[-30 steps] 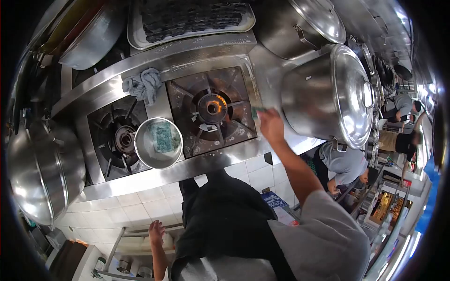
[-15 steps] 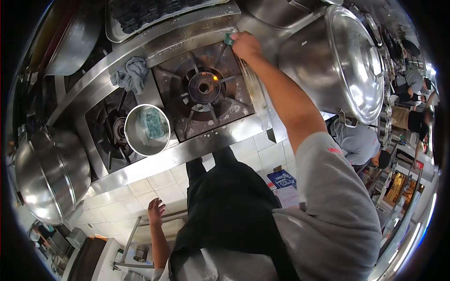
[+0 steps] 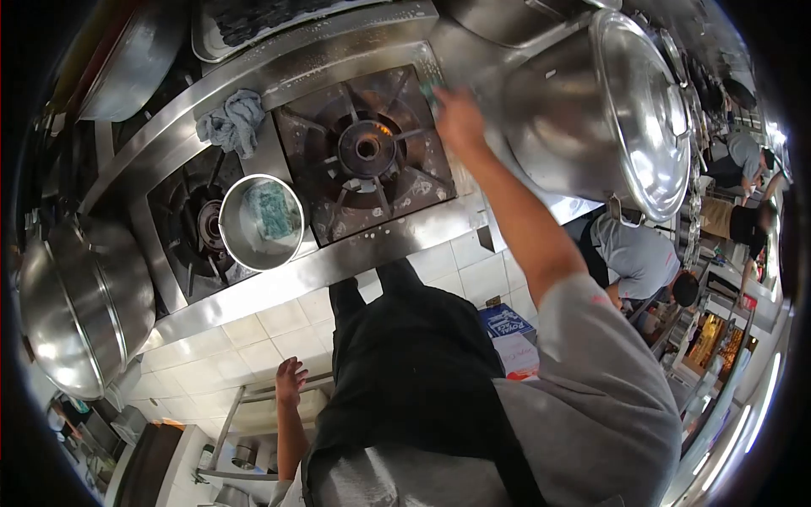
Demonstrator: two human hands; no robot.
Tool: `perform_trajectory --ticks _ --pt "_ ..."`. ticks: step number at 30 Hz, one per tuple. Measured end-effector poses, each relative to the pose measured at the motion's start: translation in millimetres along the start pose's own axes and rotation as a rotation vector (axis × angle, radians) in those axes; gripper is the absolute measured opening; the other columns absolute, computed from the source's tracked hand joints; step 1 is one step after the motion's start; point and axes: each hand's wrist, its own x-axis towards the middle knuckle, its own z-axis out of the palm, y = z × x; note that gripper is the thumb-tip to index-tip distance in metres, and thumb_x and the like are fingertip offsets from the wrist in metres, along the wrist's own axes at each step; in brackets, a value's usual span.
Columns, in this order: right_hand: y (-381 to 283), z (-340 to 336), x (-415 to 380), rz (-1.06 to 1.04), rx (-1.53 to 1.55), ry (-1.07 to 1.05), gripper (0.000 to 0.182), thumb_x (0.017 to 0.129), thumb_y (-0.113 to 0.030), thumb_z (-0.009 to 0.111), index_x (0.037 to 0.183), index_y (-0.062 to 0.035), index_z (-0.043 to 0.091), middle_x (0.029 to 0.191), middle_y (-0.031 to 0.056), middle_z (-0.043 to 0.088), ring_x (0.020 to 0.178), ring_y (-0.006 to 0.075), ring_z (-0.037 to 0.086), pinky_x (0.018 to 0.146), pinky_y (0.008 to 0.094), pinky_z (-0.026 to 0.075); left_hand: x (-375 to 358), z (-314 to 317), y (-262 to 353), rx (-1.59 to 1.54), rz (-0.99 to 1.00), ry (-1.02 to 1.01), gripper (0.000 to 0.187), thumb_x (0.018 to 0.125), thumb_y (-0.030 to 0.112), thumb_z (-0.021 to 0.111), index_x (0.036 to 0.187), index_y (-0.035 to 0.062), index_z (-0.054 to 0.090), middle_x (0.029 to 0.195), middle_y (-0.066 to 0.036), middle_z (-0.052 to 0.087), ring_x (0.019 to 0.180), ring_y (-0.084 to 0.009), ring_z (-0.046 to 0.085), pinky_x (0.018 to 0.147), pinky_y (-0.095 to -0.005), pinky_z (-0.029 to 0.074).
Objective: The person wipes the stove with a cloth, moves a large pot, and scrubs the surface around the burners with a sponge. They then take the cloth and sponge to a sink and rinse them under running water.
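My right hand is stretched out over the right edge of the stove, closed on a green scouring pad. The pad touches the wet, soapy metal strip beside the large burner; hand and pad are blurred. An orange flame shows at that burner. A metal pot stands over the smaller burner to the left, with another green scouring pad in whitish liquid inside it. My left hand hangs low beside my apron, away from the stove. Its fingers are loosely bent and apart, holding nothing.
A grey cloth lies crumpled behind the metal pot. To the right stands a large lidded stockpot; a big rounded metal vessel is at far left. Blue and white boxes sit below the stove. A co-worker bends down at right.
My right hand has moved nearer to me and slightly right along the stove's edge with the scouring pad. The left hand still hangs low. The view has shifted slightly.
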Motion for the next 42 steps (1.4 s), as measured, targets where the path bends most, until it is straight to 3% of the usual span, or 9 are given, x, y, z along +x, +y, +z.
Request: perform_trajectory --ticks 3,6,13,19,24,26,31,34,42 --pt "-17.1 8.0 70.9 0.054 0.025 -0.022 0.049 0.078 -0.013 0.068 0.126 -0.0147 0.065 0.113 0.0168 0.062 0.101 0.0362 0.064 0.085 0.0460 0.055 -11.5 -11.9 12.3 -0.006 0.046 0.047 0.047 0.096 0.041 0.060 0.132 0.0111 0.054 0.120 -0.007 0.065 0.094 -0.0215 0.066 0.075 -0.0339 0.047" --pt "-8.5 10.6 51.9 -0.017 0.000 -0.040 0.044 0.085 -0.013 0.060 0.129 -0.0165 0.065 0.115 0.0185 0.059 0.098 0.0382 0.063 0.086 0.0469 0.052 -21.3 -19.8 26.3 -0.016 0.087 0.073 0.046 0.097 0.039 0.060 0.134 0.0117 0.053 0.120 -0.007 0.065 0.094 -0.0202 0.065 0.075 -0.0335 0.048" --pt "7.3 -38.7 -162.4 0.022 0.160 -0.086 0.035 0.085 -0.006 0.061 0.119 -0.0092 0.068 0.104 0.0170 0.062 0.092 0.0363 0.063 0.079 0.0451 0.053 15.1 -22.4 5.0 -0.085 0.067 0.032 0.041 0.097 0.037 0.059 0.131 0.0139 0.055 0.121 -0.006 0.066 0.096 -0.0209 0.066 0.073 -0.0334 0.047" --pt "-2.6 -6.2 -49.7 -0.052 0.000 0.026 0.029 0.086 -0.009 0.059 0.112 -0.0119 0.072 0.096 0.0169 0.066 0.088 0.0387 0.065 0.079 0.0477 0.053 8.7 -0.2 -5.6 -0.102 0.026 0.000 0.047 0.094 0.041 0.063 0.130 0.0123 0.055 0.120 -0.008 0.066 0.094 -0.0205 0.067 0.072 -0.0330 0.046" --pt "-4.1 14.8 39.3 0.074 0.152 0.019 0.026 0.088 -0.013 0.059 0.108 -0.0178 0.075 0.095 0.0212 0.068 0.085 0.0436 0.066 0.077 0.0511 0.053 -4.4 -7.0 -9.3 -0.110 0.036 0.008 0.047 0.094 0.042 0.063 0.129 0.0123 0.055 0.121 -0.007 0.066 0.094 -0.0205 0.066 0.075 -0.0330 0.046" --pt "4.7 11.9 7.0 -0.023 -0.003 -0.048 0.027 0.089 -0.013 0.058 0.111 -0.0181 0.074 0.100 0.0210 0.067 0.089 0.0422 0.066 0.078 0.0503 0.053 -3.3 -12.0 -9.6 -0.114 0.056 0.009 0.047 0.094 0.042 0.064 0.130 0.0131 0.055 0.122 -0.007 0.066 0.094 -0.0204 0.066 0.076 -0.0331 0.047" --pt "8.1 -35.5 -160.4 0.093 0.173 -0.096 0.031 0.088 -0.005 0.058 0.114 -0.0137 0.072 0.094 0.0177 0.063 0.089 0.0378 0.064 0.078 0.0463 0.052 -0.7 -10.3 -9.4 -0.157 0.050 0.062 0.044 0.095 0.040 0.063 0.129 0.0134 0.055 0.121 -0.007 0.066 0.091 -0.0199 0.065 0.075 -0.0340 0.047" --pt "9.5 -37.3 -155.3 0.052 0.183 -0.081 0.031 0.087 -0.003 0.059 0.113 -0.0134 0.072 0.095 0.0172 0.063 0.089 0.0375 0.064 0.078 0.0455 0.052 5.2 -5.5 -25.6 -0.204 0.072 -0.015 0.041 0.095 0.040 0.062 0.127 0.0136 0.056 0.119 -0.007 0.065 0.090 -0.0194 0.065 0.075 -0.0344 0.047" --pt "-9.1 29.4 90.5 -0.037 0.030 0.077 0.035 0.086 -0.014 0.061 0.118 -0.0223 0.072 0.104 0.0177 0.063 0.087 0.0385 0.064 0.077 0.0478 0.052 -23.1 11.4 -29.7 -0.129 0.007 0.047 0.041 0.095 0.039 0.063 0.126 0.0123 0.058 0.112 -0.005 0.068 0.085 -0.0180 0.066 0.067 -0.0315 0.047"
